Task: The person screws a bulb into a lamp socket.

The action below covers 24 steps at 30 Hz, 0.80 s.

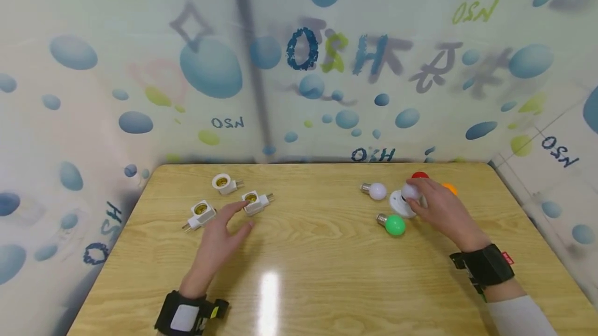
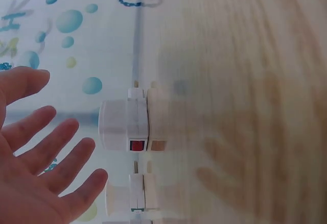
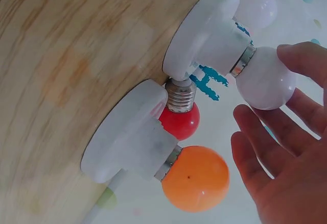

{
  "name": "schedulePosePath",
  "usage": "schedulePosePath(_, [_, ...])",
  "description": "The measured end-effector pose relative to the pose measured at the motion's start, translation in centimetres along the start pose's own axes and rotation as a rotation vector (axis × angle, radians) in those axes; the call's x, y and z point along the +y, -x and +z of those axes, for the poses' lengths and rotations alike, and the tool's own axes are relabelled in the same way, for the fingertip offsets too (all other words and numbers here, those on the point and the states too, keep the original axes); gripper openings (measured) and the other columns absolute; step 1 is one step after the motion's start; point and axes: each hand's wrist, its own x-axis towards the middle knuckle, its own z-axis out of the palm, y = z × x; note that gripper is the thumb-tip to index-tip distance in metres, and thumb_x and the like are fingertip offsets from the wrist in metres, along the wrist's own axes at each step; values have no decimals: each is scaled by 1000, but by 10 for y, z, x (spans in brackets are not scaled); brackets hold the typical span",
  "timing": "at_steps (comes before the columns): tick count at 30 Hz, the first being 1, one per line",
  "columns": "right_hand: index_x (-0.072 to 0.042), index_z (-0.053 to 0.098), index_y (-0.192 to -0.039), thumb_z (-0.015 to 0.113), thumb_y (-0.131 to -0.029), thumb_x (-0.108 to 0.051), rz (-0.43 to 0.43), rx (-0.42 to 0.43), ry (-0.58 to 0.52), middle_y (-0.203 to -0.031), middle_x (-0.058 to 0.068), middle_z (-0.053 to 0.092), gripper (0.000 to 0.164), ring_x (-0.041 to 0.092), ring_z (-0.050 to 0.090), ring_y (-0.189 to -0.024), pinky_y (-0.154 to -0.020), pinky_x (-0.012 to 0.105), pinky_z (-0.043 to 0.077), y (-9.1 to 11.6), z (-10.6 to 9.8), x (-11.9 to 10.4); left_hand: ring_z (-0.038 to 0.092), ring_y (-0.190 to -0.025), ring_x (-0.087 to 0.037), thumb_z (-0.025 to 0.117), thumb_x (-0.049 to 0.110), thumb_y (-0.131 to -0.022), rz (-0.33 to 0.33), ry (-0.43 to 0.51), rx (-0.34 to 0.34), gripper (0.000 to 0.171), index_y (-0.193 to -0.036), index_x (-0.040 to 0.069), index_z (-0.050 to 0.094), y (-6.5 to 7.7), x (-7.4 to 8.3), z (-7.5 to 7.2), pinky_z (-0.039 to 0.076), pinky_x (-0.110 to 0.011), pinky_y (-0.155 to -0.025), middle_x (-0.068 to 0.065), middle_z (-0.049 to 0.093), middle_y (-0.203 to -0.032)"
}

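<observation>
My right hand [image 1: 439,209] pinches a white light bulb [image 3: 263,83] between thumb and fingers. The bulb's metal base sits in a round white lamp holder [image 3: 204,40] on the table, with a narrow band of metal showing. On the left side, my left hand [image 1: 219,237] hovers with fingers spread and holds nothing. Below it in the head view is a white plug-in bulb socket [image 1: 254,205], its prongs pointing right. In the left wrist view that hand's fingers stand apart from a plug-in socket with a red switch [image 2: 137,145].
Two more plug-in sockets, one at the back [image 1: 221,184] and one nearer [image 1: 202,212], lie at left. Around the right hand are a loose white bulb [image 1: 377,191], a green bulb [image 1: 395,225] and a red bulb [image 3: 181,122]. An orange bulb [image 3: 196,178] sits in a second lamp holder [image 3: 122,132].
</observation>
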Motion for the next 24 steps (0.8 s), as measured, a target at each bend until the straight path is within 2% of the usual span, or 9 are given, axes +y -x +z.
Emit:
schedulePosePath(3, [0,53,-129,72,-84,-22,-38,49,3,-121,18,58,54,35,57,-104,-81,53,48,2,-1,0,54,-115,-35,73,11,-82,11,-12,25,50,-129,1,59,-7,0,0,43,-52,-93,-17,58,-128])
schedulePosePath(5, [0,55,-127,73,-83,-21,-60,94,10,-120,19,58,53,37,56,-104,-81,54,47,4,-3,0,51,-118,-37,73,12,-82,4,-24,17,53,-131,0,56,-13,-1,0,42,-52,-94,-19,55,-131])
schedulePosePath(12, [0,60,-123,73,-84,-19,-62,192,-25,-129,18,55,45,40,51,-115,-90,57,42,8,-20,-12,41,-128,-38,70,26,-86,-111,-88,-117,68,-144,4,43,-37,-11,7,38,-53,-99,-20,42,-144])
schedulePosePath(15, [-2,61,-124,71,-86,-22,-52,207,-48,-131,16,55,44,38,50,-117,-91,57,40,9,-27,-20,43,-126,-38,70,25,-85,-133,-84,-139,69,-144,1,43,-44,-16,11,37,-52,-100,-21,46,-140])
schedulePosePath(20, [-4,62,-124,71,-86,-22,-44,204,-82,-131,14,55,43,36,49,-118,-91,58,40,15,-32,-28,51,-118,-35,71,24,-84,-171,-103,-179,66,-140,-2,46,-47,-19,15,41,-50,-96,-21,53,-132])
schedulePosePath(24, [-4,62,-123,70,-87,-22,-31,199,-95,-133,14,54,41,37,48,-119,-92,58,39,19,-31,-28,57,-100,-28,72,19,-83,-208,-124,-208,57,-132,-1,53,-48,-22,16,48,-44,-83,-16,60,-116])
